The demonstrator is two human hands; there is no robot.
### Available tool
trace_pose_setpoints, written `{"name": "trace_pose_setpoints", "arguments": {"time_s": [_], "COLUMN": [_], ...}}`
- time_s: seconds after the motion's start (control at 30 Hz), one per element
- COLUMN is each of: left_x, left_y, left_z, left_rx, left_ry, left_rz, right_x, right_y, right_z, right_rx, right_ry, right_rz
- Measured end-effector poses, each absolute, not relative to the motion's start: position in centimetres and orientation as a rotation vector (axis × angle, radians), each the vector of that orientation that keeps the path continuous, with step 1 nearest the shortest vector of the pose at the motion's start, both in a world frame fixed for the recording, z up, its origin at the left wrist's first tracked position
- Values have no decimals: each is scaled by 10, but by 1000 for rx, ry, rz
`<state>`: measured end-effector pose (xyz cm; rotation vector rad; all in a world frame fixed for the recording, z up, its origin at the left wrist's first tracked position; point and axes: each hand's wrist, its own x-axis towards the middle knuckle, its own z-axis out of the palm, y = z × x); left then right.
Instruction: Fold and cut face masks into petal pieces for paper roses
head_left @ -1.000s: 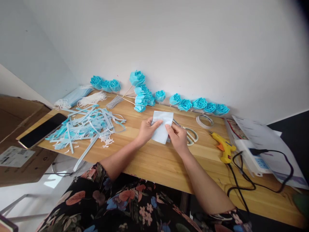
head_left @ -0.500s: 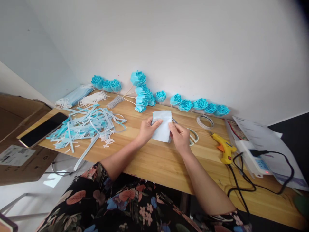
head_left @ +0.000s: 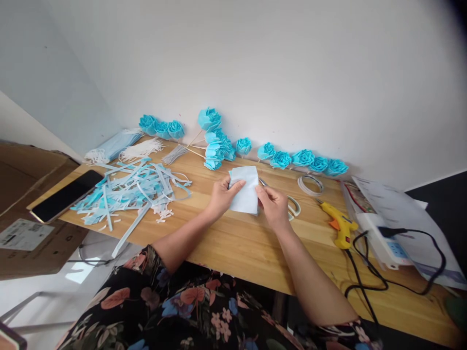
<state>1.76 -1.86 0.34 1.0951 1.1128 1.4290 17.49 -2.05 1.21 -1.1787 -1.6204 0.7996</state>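
Both of my hands hold a stack of pale blue-white fabric sheets (head_left: 245, 197), roughly rectangular, above the wooden table. My left hand (head_left: 221, 197) grips the left side, thumb flat on the front face and fingers behind. At the right edge, my right hand (head_left: 273, 204) pinches the sheets between thumb and fingers. A bluish corner of another layer shows at the upper left. Scissors (head_left: 295, 209) are partly hidden behind my right hand, their handle showing to its right; whether they touch the hand I cannot tell.
Blue fabric flowers (head_left: 280, 159) line the wall, some on sticks. Cut strips (head_left: 134, 189), a phone (head_left: 67, 194), face masks (head_left: 118, 145) and wires (head_left: 174, 154) lie left. Right are a tape roll (head_left: 310, 185), yellow glue gun (head_left: 340, 226), power strip (head_left: 383, 241) and black cables (head_left: 355, 279).
The sheets have shifted very slightly left between my hands, and the layer at the upper left shows a little more. Both hands keep their grip; the view moved slightly.
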Motion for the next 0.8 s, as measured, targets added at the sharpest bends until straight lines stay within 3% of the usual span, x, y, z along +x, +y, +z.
{"name": "trace_pose_setpoints", "arguments": {"time_s": [0.27,0.43,0.8], "left_x": [16,11,23], "left_y": [-17,-15,-23], "left_z": [5,11,0], "left_rx": [1093,1082,1373], "left_ry": [1121,1096,982], "left_rz": [1454,1495,1067], "right_x": [174,180,183], "right_y": [-21,-16,-13], "right_z": [9,10,8], "right_rx": [-1195,-1139,-1148], "right_ry": [-1762,-1570,-1430], "right_rz": [928,999,920]}}
